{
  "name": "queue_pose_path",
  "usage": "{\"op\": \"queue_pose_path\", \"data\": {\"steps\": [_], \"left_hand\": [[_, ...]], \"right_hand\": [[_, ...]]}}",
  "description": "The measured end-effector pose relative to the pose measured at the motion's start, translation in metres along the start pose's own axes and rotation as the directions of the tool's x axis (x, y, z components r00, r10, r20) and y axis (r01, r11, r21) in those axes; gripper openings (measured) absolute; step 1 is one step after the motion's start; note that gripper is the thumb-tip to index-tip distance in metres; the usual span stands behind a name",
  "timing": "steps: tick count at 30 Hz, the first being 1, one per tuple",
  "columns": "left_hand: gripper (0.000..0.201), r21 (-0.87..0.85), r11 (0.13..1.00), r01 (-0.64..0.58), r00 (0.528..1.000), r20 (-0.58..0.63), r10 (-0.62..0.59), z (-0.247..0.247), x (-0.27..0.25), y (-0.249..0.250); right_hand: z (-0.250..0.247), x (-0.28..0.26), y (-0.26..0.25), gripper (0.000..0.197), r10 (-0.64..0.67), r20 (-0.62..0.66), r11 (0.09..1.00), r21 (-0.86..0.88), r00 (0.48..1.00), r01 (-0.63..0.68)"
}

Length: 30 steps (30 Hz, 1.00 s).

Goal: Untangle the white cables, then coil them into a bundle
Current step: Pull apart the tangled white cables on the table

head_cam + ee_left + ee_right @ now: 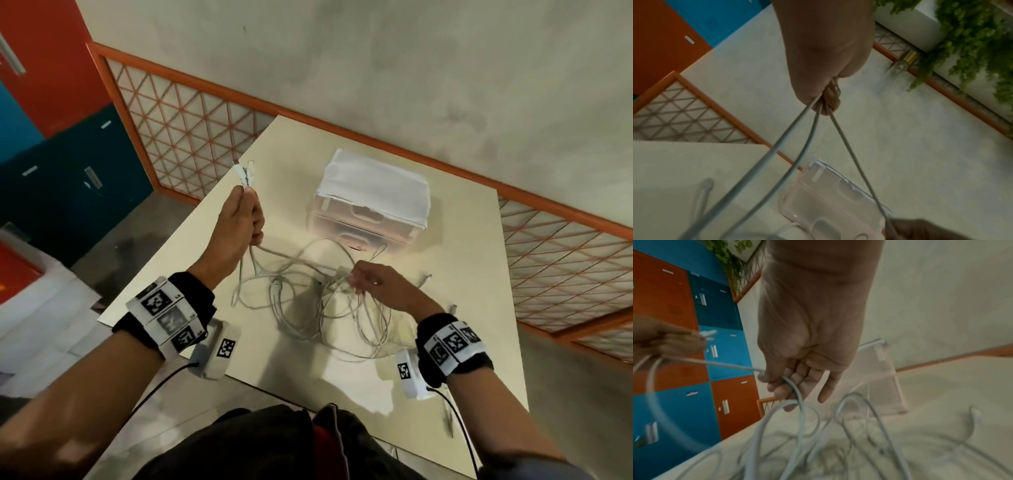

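Observation:
A tangle of white cables [325,308] lies on the cream table [462,291]. My left hand [239,219] is raised above the table's left side and grips several cable strands in a fist; their plug ends [245,171] stick out above it. In the left wrist view three strands [812,126] run down from the fist [826,95]. My right hand [370,281] hovers over the tangle and pinches one cable [793,386] between thumb and fingers. A taut strand [294,258] runs between the two hands.
A clear plastic drawer box [373,202] with a white cloth on top stands behind the tangle. Loose plug ends [424,279] lie to the right of my right hand. Orange lattice panels [191,116] and orange and blue lockers [51,102] stand beyond the table.

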<state>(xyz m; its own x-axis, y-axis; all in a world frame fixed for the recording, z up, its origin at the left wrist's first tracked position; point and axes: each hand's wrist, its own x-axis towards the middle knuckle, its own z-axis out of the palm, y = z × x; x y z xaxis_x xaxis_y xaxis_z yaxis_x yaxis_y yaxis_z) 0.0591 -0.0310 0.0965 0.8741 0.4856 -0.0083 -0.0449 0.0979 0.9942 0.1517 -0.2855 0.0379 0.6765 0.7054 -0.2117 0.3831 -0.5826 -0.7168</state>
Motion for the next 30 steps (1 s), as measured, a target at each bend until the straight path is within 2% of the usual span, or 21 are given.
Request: {"op": "queue_pose_path", "data": {"steps": [3,5,7,10,12,15,18,20,22,24,26,28,30], "left_hand": [[0.035,0.198,0.978,-0.071,0.997,0.04,0.065,0.0,-0.007,-0.003],[0.033,0.35,0.928,-0.125,0.988,0.134,0.083,0.003,-0.01,-0.004],[0.029,0.466,0.875,-0.127,0.976,0.216,0.027,0.009,-0.015,-0.003],[0.027,0.469,0.871,-0.148,0.94,0.34,-0.023,0.021,-0.025,-0.002],[0.021,0.463,0.872,-0.161,0.931,0.364,-0.022,0.023,-0.028,-0.002],[0.024,0.437,0.882,-0.175,0.948,0.316,0.031,0.019,-0.027,0.004],[0.021,0.442,0.867,-0.229,0.969,0.191,0.158,0.016,-0.023,0.017],[0.02,0.437,0.86,-0.263,0.965,0.096,0.246,0.012,-0.021,0.026],[0.018,0.371,0.889,-0.268,0.956,-0.01,0.293,0.006,-0.017,0.031],[0.017,0.355,0.895,-0.269,0.947,-0.073,0.313,0.0,-0.015,0.03],[0.019,0.418,0.874,-0.248,0.944,-0.099,0.315,-0.006,-0.012,0.023],[0.02,0.555,0.809,-0.191,0.95,-0.103,0.294,-0.013,-0.008,0.012],[0.018,0.697,0.709,-0.113,0.975,-0.059,0.214,-0.021,-0.005,-0.001]], "right_hand": [[-0.017,0.002,-0.009,0.012,-0.041,-0.05,0.998,-0.045,0.998,0.039],[-0.025,0.002,-0.027,0.008,-0.104,-0.106,0.994,0.024,0.989,0.107],[-0.028,0.002,-0.051,0.006,-0.162,-0.157,0.975,0.125,0.974,0.182],[-0.028,0.005,-0.078,0.006,-0.203,-0.187,0.942,0.232,0.961,0.244],[-0.028,0.007,-0.086,0.006,-0.208,-0.203,0.941,0.224,0.957,0.252],[-0.027,0.007,-0.084,0.01,-0.184,-0.167,0.955,0.204,0.969,0.217],[-0.016,0.006,-0.064,0.018,-0.125,0.017,0.971,0.208,0.992,0.119],[-0.006,0.003,-0.047,0.018,-0.075,0.133,0.993,0.096,0.988,0.063],[0.002,0.0,-0.025,0.018,0.004,0.191,0.999,0.045,0.982,-0.013],[0.008,-0.003,-0.007,0.017,0.054,0.172,0.998,0.009,0.984,-0.056],[0.011,-0.003,0.013,0.02,0.087,0.125,0.994,-0.081,0.988,-0.077],[0.008,-0.001,0.019,0.027,0.083,0.036,0.99,-0.118,0.996,-0.078],[0.002,-0.002,0.013,0.034,0.004,-0.086,0.998,-0.055,0.996,-0.008]]}}
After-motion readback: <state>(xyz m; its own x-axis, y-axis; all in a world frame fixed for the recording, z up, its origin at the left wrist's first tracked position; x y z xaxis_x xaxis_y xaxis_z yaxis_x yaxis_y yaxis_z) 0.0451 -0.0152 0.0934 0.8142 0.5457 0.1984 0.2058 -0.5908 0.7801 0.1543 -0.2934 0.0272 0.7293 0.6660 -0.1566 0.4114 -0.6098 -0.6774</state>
